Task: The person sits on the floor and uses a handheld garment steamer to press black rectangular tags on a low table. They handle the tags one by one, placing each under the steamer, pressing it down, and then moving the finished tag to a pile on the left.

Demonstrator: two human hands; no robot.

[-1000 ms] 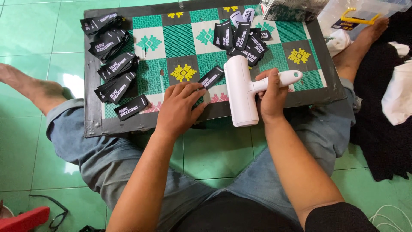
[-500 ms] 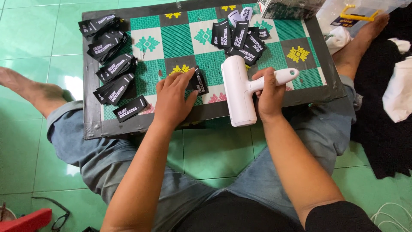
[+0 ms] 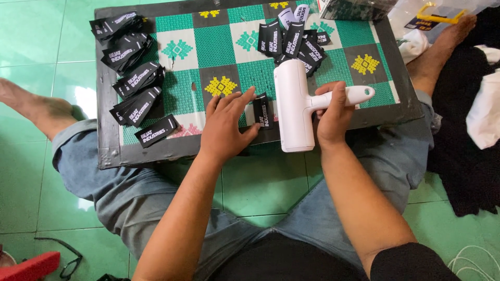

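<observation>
While the person sits cross-legged on the green tiled floor [image 3: 31, 41], a low tabletop [image 3: 107, 151] with a green, grey and white patterned surface rests across the lap. The right hand [image 3: 332, 115] is closed around the handle of a white roller tool [image 3: 294, 106], whose wide cylindrical head lies near the middle of the tabletop's near edge, with its lower end overhanging that edge. The left hand [image 3: 225, 127] lies flat, fingers spread and open, with its fingertips pressing on a single black label [image 3: 263, 112]. This label sits upright just beside the roller head, near the near edge. A loose pile of black labels [image 3: 294, 41] lies at the far edge, right of centre, touching the top of the roller head. Several stacks of black labels [image 3: 133, 83] run along the left edge. One further label [image 3: 157, 130] lies alone toward the near-left corner. A pair of glasses [image 3: 65, 260] lies on the floor beside the left leg.
</observation>
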